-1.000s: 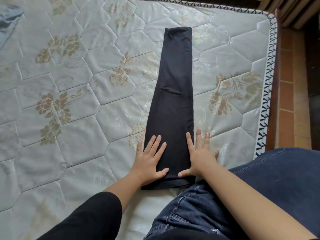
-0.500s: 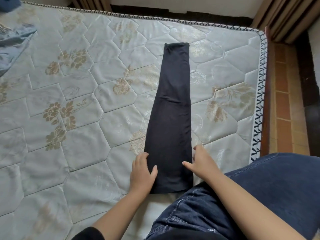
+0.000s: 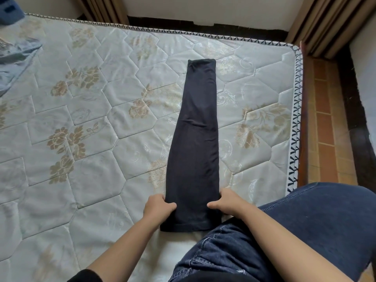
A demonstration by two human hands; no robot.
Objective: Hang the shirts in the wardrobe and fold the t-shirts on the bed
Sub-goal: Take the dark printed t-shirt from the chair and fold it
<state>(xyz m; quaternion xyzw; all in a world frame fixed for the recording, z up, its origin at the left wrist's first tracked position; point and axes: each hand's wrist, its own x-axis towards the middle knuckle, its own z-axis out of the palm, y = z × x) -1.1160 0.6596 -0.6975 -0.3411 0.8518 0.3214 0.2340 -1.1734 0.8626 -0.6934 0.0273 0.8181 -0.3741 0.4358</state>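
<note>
Hands: left hand [image 3: 157, 206] & right hand [image 3: 225, 202] w/ fingers curled, gripping t-shirt [image 3: 195, 143] side edges

Black t-shirt [image 3: 193, 143] — pale blue quilted mattress [image 3: 85, 159], gold flowers — dark blue jeans [image 3: 305, 231].

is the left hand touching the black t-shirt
Touching. The head view shows the left hand gripping the near left edge of the black t-shirt, thumb on top.

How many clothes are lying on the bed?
2 for certain: the black t-shirt, folded into a long strip, in the middle, and a crumpled light blue garment at the left edge. A dark blue item, cut off in the far-left corner, may be a third.
</note>
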